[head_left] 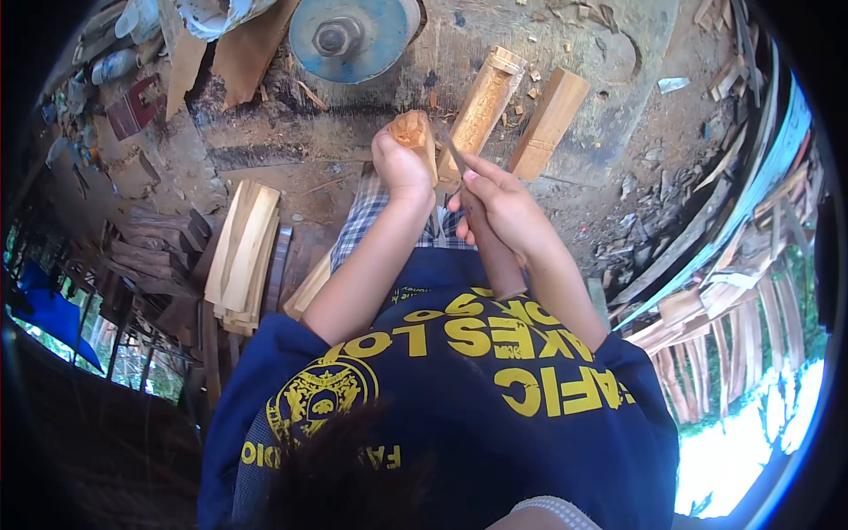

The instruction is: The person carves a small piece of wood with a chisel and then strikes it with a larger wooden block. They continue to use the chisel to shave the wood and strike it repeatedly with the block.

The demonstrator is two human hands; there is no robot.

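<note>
My left hand [402,168] is wrapped round a short wooden block [413,131], its rough, carved end turned up toward me. In my right hand [505,205] is a knife with a thick, brown wooden handle [488,243]. Its narrow blade [456,154] points up and left, close beside the block. Just beyond my hands lies a wooden piece with a hollowed face [486,99], wood chips scattered by it. A plain squared block [549,124] rests to its right.
A blue round wheel with a central nut [337,37] stands on the worn board [406,93] ahead. To my left is a stack of pale wood pieces [243,247], with darker pieces [155,247] further out. Curved planks [707,238] line the right side.
</note>
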